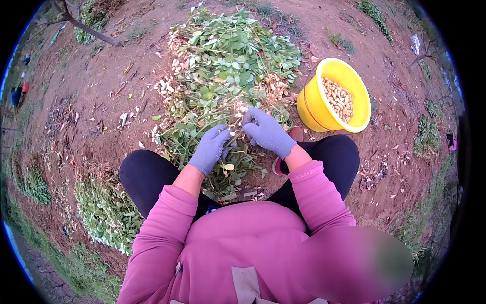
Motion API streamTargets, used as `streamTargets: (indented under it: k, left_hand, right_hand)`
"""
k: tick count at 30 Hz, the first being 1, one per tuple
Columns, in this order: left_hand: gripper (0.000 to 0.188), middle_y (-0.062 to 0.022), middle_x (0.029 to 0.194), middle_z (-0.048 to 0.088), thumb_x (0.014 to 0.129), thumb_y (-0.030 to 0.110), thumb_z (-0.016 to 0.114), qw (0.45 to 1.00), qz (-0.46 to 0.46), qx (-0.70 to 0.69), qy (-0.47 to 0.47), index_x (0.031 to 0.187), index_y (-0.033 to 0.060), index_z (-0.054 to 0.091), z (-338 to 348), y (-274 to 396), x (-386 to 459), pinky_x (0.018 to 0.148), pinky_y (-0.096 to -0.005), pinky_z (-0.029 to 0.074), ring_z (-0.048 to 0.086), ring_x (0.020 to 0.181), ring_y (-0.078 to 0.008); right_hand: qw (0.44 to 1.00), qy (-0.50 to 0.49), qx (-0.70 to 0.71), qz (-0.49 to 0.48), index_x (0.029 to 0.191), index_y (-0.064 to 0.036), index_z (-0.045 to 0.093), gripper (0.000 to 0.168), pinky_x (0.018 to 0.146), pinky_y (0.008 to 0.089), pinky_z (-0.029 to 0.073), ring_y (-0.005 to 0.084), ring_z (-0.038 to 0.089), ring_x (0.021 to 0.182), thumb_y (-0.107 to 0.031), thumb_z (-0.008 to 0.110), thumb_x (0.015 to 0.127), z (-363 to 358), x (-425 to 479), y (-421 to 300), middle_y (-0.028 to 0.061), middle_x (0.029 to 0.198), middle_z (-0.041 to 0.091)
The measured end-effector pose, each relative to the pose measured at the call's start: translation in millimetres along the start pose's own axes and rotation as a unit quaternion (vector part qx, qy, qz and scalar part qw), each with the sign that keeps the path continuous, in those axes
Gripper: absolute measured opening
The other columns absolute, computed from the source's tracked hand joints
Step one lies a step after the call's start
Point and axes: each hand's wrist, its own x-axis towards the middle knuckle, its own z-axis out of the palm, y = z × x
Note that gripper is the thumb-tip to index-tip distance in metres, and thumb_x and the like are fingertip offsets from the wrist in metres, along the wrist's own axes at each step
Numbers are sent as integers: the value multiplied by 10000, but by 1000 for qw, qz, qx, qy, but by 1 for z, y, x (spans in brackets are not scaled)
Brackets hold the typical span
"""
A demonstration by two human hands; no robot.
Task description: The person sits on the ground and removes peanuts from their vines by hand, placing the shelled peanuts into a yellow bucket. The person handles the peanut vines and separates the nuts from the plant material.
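Observation:
My left hand [212,148], in a purple knit glove, grips the stems of a peanut plant [231,140] in front of my lap. The gloved fingers of my right hand [267,131] are curled at that plant's root end, beside a cluster of pale pods [240,108]. Whether a pod sits between those fingertips is hidden. Beyond both hands lies a large heap of pulled peanut plants [235,57], green leaves up, with pods along its left side. A yellow bucket [308,106] leans towards me on the right, with loose peanuts [337,99] inside.
My bent knees [146,176] flank the work. Another pile of peanut plants [106,212] lies at lower left, and smaller ones [427,135] at far right. A bare branch [91,32] reaches in at upper left. Dry leaf litter dots the reddish soil [125,79].

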Motion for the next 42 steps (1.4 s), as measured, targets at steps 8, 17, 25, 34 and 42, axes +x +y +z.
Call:
streamTargets:
  k: [8,17,25,34,42]
  left_hand:
    - [197,-17,722,582,972,270,531,1000,-7,-24,9,996,81,582,-6,9,-2,454,-216,363,516,567,-89]
    - [187,-24,687,562,966,257,542,996,20,-57,60,989,75,580,-14,13,-4,446,-223,360,495,536,-97]
    - [138,13,669,503,975,247,544,981,-16,-163,99,970,110,566,-25,26,-1,411,-221,331,459,516,-79]
    - [181,8,598,479,985,259,527,987,-38,-146,58,911,94,531,-22,20,-4,414,-233,334,412,412,-95]
    - [194,12,613,504,990,277,528,993,-46,-103,31,940,93,561,-23,13,-5,400,-224,330,405,412,-90]
  right_hand:
    - [981,-28,188,28,1117,-3,576,234,564,252,487,112,600,624,-144,532,935,-4,-9,-15,59,807,606]
    - [973,199,107,-48,1091,-9,552,183,606,280,544,152,667,693,-93,503,936,1,-1,-8,95,857,632]
    - [992,91,80,-39,1004,-43,636,196,631,334,519,209,662,684,-165,524,900,11,-8,-11,98,865,656]
    - [934,146,-314,-84,962,-78,597,346,662,416,527,302,667,755,-400,654,851,40,2,-25,108,890,650]
    - [915,146,-366,-91,984,-64,561,431,638,411,535,305,674,773,-449,672,826,47,3,-25,119,919,645]
